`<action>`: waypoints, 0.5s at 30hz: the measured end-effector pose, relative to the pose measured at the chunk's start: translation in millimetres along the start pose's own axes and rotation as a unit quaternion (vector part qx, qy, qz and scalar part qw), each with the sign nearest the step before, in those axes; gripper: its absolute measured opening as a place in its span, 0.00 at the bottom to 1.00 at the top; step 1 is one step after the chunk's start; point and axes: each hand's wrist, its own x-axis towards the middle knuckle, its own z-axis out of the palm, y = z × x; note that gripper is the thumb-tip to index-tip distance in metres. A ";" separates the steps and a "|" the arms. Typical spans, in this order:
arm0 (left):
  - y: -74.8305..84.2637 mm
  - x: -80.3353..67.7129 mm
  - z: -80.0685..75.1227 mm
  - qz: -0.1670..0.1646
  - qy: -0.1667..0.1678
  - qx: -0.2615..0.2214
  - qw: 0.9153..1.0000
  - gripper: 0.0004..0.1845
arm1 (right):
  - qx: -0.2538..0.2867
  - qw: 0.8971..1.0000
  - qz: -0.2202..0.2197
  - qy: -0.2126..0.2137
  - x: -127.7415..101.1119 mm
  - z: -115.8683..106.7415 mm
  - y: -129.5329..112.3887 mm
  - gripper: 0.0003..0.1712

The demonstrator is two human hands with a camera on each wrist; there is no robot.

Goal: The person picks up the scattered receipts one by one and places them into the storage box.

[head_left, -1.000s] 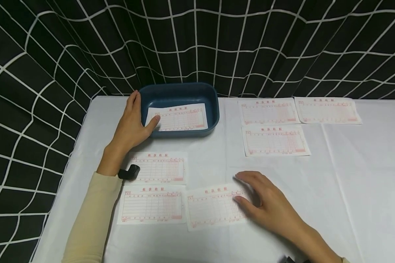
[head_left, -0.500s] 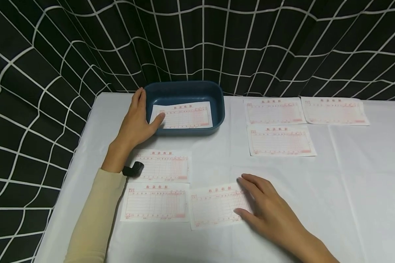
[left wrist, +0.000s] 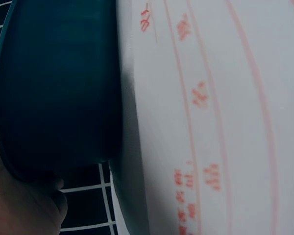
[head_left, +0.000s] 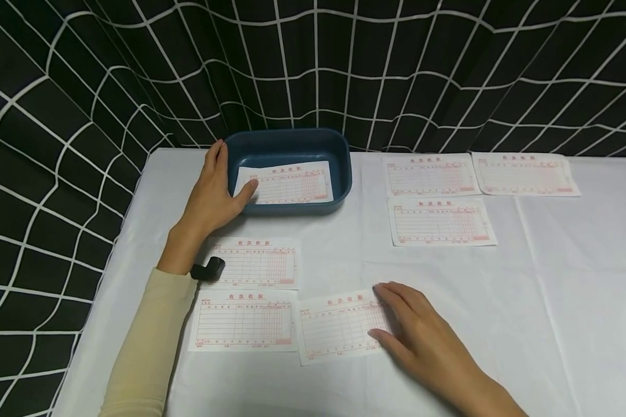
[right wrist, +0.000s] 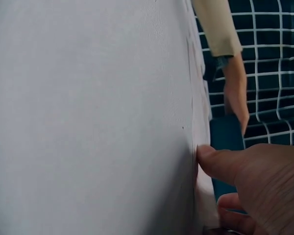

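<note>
The left hand (head_left: 211, 194) grips the blue tray (head_left: 292, 143) upper left; the right hand (head_left: 414, 330), fingers spread, presses a receipt (head_left: 336, 327) at lower center.

A white cloth covers the desk (head_left: 553, 301); a black curtain with white grid lines (head_left: 344, 63) hangs behind its far edge.

The light is even and fairly soft, falling from above onto the white table (head_left: 448, 324), with only faint shadows under the hands and no harsh glare. The head view is sharp in the middle, yet the grid lines of the black backdrop (head_left: 375, 63) bow strongly toward the edges. Both wrist views are dimmer and blurred, too close to the paper and table for focus.
</note>
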 end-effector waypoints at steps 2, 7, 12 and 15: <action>-0.8 -0.9 -1.0 0.000 0.001 0.002 1.000 0.54 | 0.004 1.000 0.001 0.001 0.5 0.2 -1.5 0.40; -1.5 -0.8 -0.7 0.002 -0.003 0.001 1.000 0.54 | 0.015 1.000 -0.009 0.024 0.4 0.9 -4.7 0.36; -1.2 0.6 -0.3 0.001 -0.002 0.001 1.000 0.54 | 0.042 0.997 -0.011 0.062 2.4 2.0 -3.8 0.29; -1.0 1.1 -1.0 0.003 -0.002 -0.001 1.000 0.55 | 0.048 0.996 -0.011 0.076 4.3 1.6 -2.0 0.26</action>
